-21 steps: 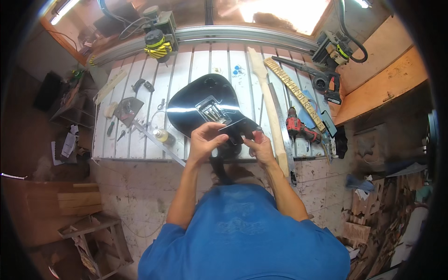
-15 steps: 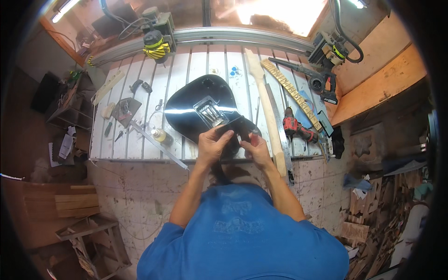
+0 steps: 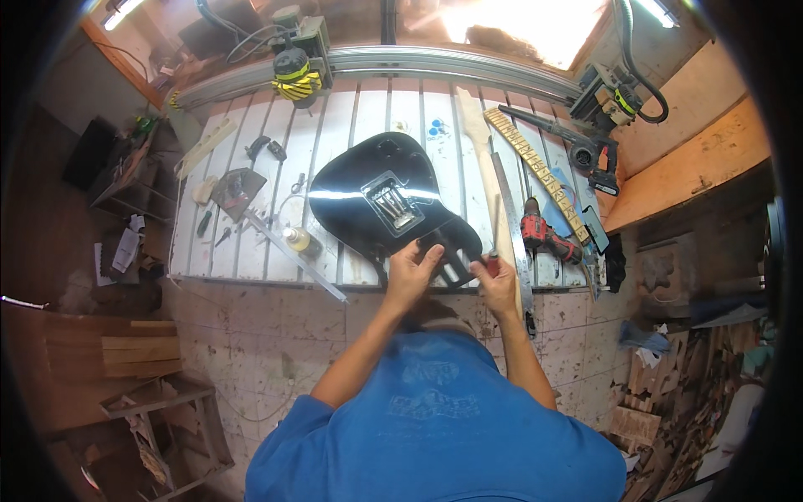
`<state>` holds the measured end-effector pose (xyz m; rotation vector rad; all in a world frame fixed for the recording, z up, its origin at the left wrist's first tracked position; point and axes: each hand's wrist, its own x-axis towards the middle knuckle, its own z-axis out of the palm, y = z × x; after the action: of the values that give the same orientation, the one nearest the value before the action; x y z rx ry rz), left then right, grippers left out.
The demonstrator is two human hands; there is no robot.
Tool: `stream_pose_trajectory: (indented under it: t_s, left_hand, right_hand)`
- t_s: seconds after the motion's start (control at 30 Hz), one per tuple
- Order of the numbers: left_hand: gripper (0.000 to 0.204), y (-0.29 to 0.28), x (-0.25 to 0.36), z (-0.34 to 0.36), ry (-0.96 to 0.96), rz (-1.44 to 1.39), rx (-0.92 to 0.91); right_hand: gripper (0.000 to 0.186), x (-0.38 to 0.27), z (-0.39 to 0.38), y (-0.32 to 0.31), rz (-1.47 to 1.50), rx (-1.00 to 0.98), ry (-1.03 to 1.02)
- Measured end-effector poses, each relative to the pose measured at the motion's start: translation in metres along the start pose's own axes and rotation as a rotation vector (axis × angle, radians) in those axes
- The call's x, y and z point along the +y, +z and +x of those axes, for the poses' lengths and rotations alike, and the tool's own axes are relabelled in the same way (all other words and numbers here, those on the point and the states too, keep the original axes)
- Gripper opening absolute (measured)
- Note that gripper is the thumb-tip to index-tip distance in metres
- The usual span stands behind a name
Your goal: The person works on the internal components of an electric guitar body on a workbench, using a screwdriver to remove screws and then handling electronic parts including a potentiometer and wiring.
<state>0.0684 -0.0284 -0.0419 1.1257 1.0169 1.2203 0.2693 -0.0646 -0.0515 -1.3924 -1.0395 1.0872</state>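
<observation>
A glossy black guitar body lies flat at the near middle of the bench, its metal-lined cavity with springs facing up. My left hand is closed on its near edge, thumb on top; the fingers beneath are partly hidden. Just right of it, my right hand grips a screwdriver by its red handle, the thin shaft pointing away from me. Between both hands, pale slots show in a dark part of the body.
A pale wooden neck, a fretboard, a red drill and a cordless blower lie right. Left are a small bottle and a metal straightedge. A machine spindle hangs over the far side.
My right hand has moved right with the screwdriver, whose shaft now shows clearly. My left hand and the guitar body have shifted slightly right; the whole view has shifted a little too.
</observation>
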Motion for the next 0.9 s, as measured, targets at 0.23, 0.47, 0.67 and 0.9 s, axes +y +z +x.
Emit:
stream_pose_trajectory:
  t_s: [0.23,0.47,0.67,0.9]
  left_hand:
    - [0.027,-0.055,-0.021,0.006,0.022,0.385,0.215]
    - [0.027,-0.079,-0.020,0.028,0.181,0.786,0.254]
    - [0.033,-0.068,-0.024,0.061,0.206,0.941,0.168]
    - [0.048,-0.049,-0.036,0.105,0.264,1.151,0.093]
  right_hand:
    - [0.040,0.033,0.109,-0.088,-0.577,0.449,-0.207]
    - [0.041,0.056,0.157,-0.094,-0.676,0.530,-0.043]
    - [0.039,0.046,0.131,-0.076,-0.844,0.650,-0.194]
    - [0.038,-0.037,0.117,-0.075,-0.771,0.327,-0.201]
